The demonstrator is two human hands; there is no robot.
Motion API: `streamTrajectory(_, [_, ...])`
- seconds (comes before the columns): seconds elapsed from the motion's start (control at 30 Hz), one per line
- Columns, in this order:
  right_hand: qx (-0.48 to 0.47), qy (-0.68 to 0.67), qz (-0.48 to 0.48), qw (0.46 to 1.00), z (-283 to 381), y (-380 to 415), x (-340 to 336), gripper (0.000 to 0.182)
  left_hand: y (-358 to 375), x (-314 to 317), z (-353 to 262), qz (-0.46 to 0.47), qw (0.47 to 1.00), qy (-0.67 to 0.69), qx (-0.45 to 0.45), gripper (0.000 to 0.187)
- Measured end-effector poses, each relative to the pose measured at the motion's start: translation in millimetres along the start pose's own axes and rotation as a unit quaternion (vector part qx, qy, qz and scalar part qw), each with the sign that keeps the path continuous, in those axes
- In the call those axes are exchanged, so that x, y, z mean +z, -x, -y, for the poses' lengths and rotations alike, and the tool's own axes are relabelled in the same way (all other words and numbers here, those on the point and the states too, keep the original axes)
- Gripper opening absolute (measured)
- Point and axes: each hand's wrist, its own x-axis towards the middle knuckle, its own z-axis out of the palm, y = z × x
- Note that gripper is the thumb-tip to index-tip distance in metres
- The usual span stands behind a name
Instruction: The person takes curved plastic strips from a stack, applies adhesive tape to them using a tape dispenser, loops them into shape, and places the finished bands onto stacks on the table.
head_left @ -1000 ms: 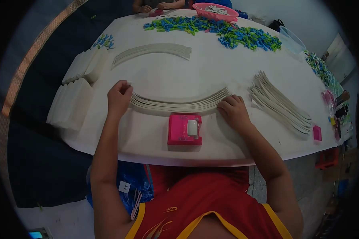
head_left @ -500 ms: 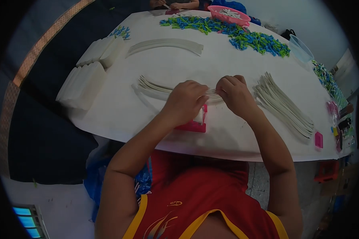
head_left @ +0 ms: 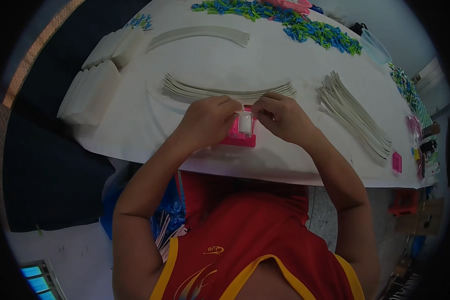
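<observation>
A pink tape dispenser (head_left: 242,141) with a white roll of tape (head_left: 245,124) stands near the table's front edge. My left hand (head_left: 210,120) is at its upper left, fingertips pinched together. My right hand (head_left: 281,117) closes its fingers at the upper right of the dispenser. A small whitish bit shows between the two hands' fingertips; what each pinches is too small to make out. Just beyond my hands lies a bundle of long, thin, off-white strips (head_left: 225,92), slightly curved in this view and partly hidden by my fingers.
More off-white strips lie fanned at right (head_left: 355,117) and in a neat band (head_left: 200,33) farther back. White stacked packs (head_left: 91,92) stand at left. Blue and green small pieces (head_left: 320,35) cover the far side. A small pink box (head_left: 396,162) sits near the right edge.
Both hands have left the strip bundle and come nearer to me, to the tape dispenser. The bundle now lies free on the table. The view has tilted downward.
</observation>
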Motion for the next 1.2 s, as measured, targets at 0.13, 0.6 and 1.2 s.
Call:
streamTrajectory(0.13, [-0.064, 0.013, -0.002, 0.998, -10, 0, 12, 0.011, 9, -2, 14, -0.014, 0.998, -0.021, 0.056, 0.018])
streamTrajectory(0.6, [-0.101, 0.054, -0.022, 0.993, -14, -7, 41, 0.015, 19, -16, 30, 0.02, 0.995, -0.05, 0.088, 0.02])
streamTrajectory(1.2, [-0.064, 0.077, -0.015, 0.995, -24, 20, 15, 0.015, 10, 17, 28, 0.01, 0.995, -0.02, 0.102, 0.023])
